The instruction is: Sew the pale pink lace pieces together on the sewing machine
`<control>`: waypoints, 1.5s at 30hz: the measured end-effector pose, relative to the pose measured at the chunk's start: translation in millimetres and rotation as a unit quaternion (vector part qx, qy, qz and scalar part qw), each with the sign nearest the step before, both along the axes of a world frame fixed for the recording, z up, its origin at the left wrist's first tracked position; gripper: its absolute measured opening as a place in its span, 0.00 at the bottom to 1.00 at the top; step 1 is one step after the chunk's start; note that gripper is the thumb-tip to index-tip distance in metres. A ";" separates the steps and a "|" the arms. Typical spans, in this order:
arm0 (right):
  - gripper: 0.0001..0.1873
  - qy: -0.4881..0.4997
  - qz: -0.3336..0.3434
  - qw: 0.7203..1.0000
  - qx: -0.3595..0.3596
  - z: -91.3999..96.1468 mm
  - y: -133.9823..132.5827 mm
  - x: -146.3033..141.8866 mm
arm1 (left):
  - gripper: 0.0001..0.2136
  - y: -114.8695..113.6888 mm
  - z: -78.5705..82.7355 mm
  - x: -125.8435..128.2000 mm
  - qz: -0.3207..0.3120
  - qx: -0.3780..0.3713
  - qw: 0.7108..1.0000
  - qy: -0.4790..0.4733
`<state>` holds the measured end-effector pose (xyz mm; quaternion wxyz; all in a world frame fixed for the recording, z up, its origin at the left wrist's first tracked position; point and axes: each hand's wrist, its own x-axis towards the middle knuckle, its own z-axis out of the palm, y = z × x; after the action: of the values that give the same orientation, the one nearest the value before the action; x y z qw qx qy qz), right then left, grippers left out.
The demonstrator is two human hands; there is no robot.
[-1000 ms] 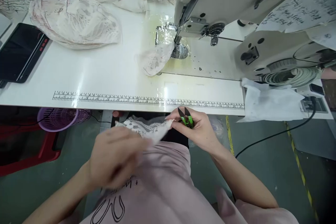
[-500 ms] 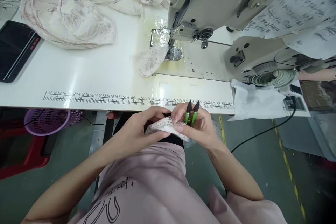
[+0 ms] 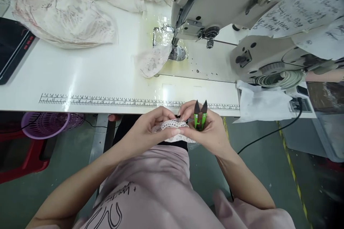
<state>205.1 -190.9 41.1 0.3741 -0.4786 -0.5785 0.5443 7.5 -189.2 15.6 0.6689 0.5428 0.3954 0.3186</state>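
Note:
Just below the table's front edge, both hands pinch a small piece of white lace (image 3: 172, 128). My left hand (image 3: 146, 128) grips its left side with thumb and fingers closed. My right hand (image 3: 208, 130) holds its right end and also carries green-handled thread snips (image 3: 200, 116), blades pointing up and apart. A second scrap of lace (image 3: 152, 61) lies under the presser foot of the sewing machine (image 3: 231, 3).
Heaps of lace fabric (image 3: 64, 21) sit at the table's far left. A printed ruler strip (image 3: 134, 102) runs along the front edge. A dark tablet (image 3: 12, 48) lies at the left edge. A purple basket (image 3: 45, 123) hangs below. White cloth (image 3: 260, 103) and a black cable (image 3: 271, 132) are on the right.
My left hand came up from the lap and closed on the lace beside my right hand. The snips tilted upright. The view drifted slightly left.

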 end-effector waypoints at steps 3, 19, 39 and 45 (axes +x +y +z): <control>0.14 0.010 -0.024 1.000 -0.009 0.6 0.6 0.5 | 0.11 1.9 -2.4 -1.7 0.013 -0.018 1.000 0.006; 0.10 -0.128 -0.021 0.988 0.085 -6.7 0.0 2.0 | 0.10 1.7 -6.3 -2.4 0.067 -0.085 0.994 0.015; 0.14 -0.351 0.009 0.873 0.339 -21.1 -7.0 7.1 | 0.10 0.0 -2.6 -6.6 0.095 -0.154 0.983 -0.031; 0.14 -0.348 0.001 0.871 0.346 -20.2 -8.0 6.7 | 0.10 -0.3 -5.2 -6.2 0.097 -0.160 0.982 -0.035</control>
<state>211.9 -198.9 20.9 0.2901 -0.4759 -0.8232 0.1080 1.3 -189.5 10.4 0.7265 0.3764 0.4684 0.3334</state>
